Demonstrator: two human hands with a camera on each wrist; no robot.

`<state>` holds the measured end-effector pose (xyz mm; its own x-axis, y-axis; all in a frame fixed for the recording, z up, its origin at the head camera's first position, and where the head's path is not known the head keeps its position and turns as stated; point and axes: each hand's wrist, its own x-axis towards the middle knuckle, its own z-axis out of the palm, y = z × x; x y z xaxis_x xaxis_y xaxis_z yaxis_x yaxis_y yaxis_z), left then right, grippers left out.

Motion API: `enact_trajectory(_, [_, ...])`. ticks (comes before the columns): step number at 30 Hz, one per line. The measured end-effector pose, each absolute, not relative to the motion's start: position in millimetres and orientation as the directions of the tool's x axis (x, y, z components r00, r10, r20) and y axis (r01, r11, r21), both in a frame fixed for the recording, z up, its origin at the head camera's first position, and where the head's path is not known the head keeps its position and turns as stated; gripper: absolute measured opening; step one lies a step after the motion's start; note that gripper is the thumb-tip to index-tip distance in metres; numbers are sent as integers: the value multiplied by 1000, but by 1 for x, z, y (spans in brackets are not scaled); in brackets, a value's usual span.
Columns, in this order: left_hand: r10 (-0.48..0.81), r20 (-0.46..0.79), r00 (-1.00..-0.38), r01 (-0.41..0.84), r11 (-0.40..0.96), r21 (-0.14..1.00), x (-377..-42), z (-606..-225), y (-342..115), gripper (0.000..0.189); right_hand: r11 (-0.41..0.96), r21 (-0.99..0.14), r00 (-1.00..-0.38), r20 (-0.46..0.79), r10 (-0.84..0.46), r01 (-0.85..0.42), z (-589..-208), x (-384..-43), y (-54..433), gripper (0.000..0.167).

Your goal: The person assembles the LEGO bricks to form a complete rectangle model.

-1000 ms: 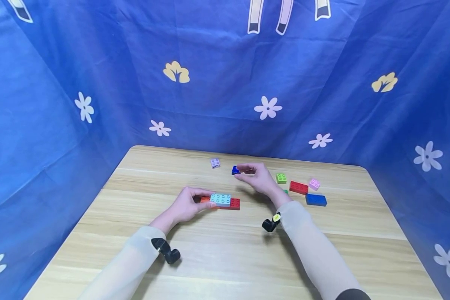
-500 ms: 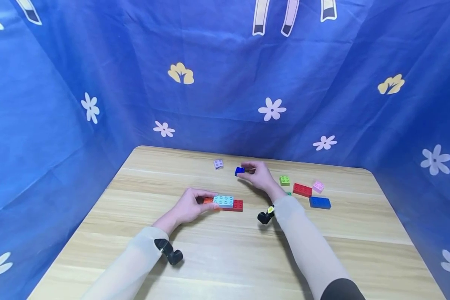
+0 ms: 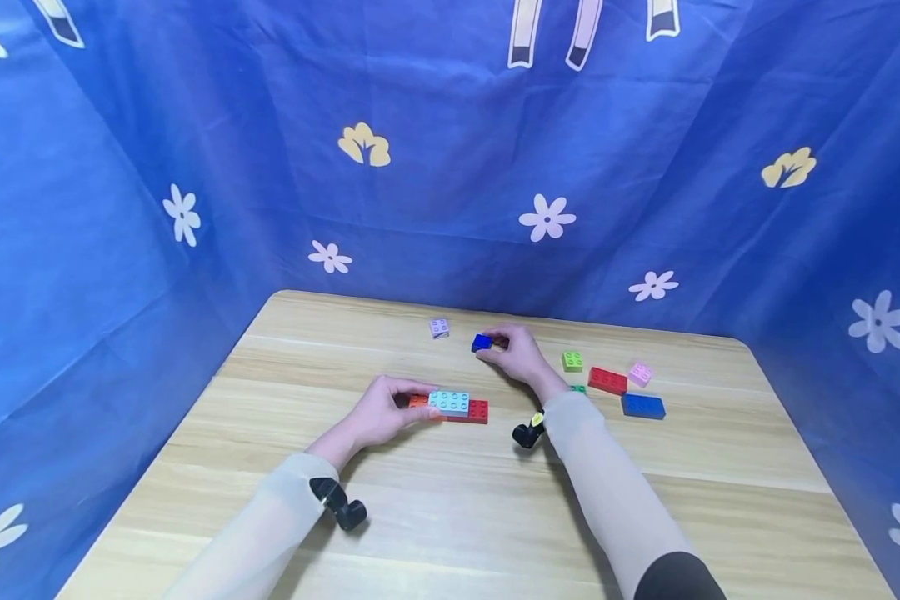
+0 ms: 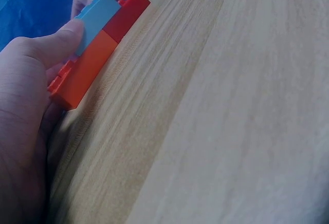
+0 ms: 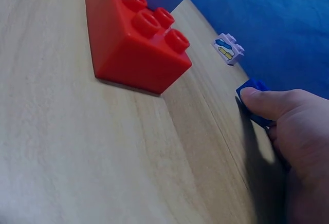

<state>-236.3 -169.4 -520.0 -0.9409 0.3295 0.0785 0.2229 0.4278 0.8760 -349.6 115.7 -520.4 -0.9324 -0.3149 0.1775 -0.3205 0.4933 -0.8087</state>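
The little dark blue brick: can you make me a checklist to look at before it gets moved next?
1. Right hand pinching the little dark blue brick: ok.
2. Left hand holding the stack: ok.
3. Light blue brick sitting across the orange brick and joined red brick: ok.
4. Bare studs showing on the red end: ok.
5. Little brick over the stack, if it's joining: not ok, it's farther back.
6. Little brick fully off the table: cannot tell.
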Motion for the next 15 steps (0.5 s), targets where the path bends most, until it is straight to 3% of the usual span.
enact_trajectory(15, [331, 73, -941, 224, 445, 867, -235, -518, -169, 43, 330, -901, -924, 163, -345, -283, -486, -332, 123, 41])
